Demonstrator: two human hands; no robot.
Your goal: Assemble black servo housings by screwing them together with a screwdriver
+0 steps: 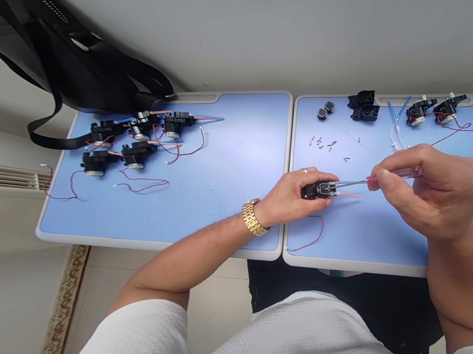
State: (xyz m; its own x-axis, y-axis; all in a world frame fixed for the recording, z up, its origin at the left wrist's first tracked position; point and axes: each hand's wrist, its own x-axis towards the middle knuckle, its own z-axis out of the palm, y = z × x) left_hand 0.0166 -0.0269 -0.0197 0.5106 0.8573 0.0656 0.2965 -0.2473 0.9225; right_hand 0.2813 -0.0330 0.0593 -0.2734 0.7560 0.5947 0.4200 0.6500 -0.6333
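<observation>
White shirt (pixel 293 353); right hand (pixel 429 189): screwdriver (pixel 405 172) (red-handled); left hand (pixel 287 197): black gearbox (pixel 317 190).

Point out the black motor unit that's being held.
It's the black motor unit gripped in the left hand, facing the red-handled screwdriver in the right hand. The other units lie untouched on the tabletops.

Place: indoor assembly workspace | blue desks (pixel 224 199) | wired actuators (pixel 137 155) | loose screws (pixel 320 145)

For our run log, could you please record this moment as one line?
left hand: holds black wired unit | right hand: holds red-handled screwdriver | shaft toward unit
</observation>
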